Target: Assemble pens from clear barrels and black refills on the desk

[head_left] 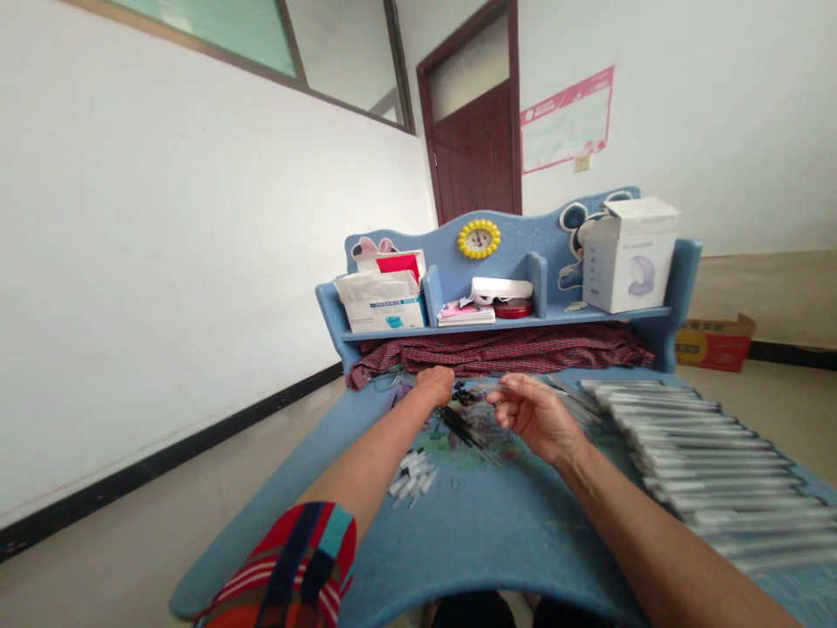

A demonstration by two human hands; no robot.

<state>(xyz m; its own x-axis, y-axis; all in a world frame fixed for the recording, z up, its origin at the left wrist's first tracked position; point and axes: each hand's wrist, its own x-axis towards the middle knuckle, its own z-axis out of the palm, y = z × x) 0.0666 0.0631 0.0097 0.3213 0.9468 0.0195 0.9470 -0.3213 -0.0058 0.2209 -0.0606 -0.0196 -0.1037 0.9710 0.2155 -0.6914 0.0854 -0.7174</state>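
The walls (196,174) are white, with a window (353,52) up high. A brown door (474,153) stands past the blue surface (497,532). The floor (131,549) is pale.

Taking the middle of the blue worktop (484,532) as the dial's centre, the left hand (437,384) reaches to 11 o'clock and the right hand (533,417) curls its fingers at 1, with thin black sticks (461,425) between and below them. Small white pieces (413,475) lie heaped at 9 o'clock, long clear rods (712,471) lie in a row at 3, and a plaid cloth (497,351) stretches along 12, beneath a blue shelf (559,311).
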